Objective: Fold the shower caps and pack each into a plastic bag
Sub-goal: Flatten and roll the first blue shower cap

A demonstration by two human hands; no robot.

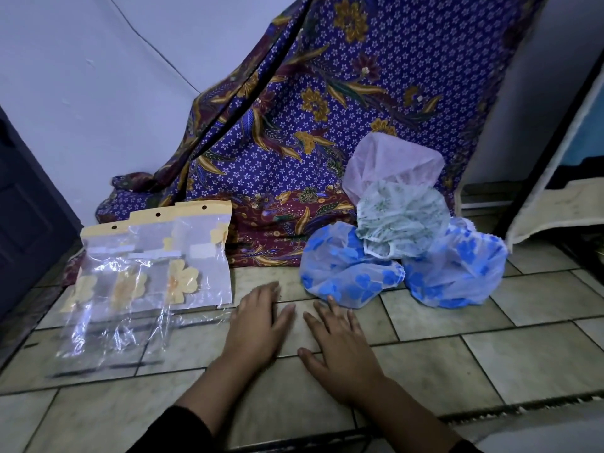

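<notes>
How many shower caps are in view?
4: pink cap at the back, green-patterned cap before it, left blue cap and right blue cap in front. Others may be hidden.

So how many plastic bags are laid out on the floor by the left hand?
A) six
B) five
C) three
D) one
C: three clear bags lie overlapping on the tiled floor, each with its own yellow top strip and punched hole, to the left of the left hand.
</notes>
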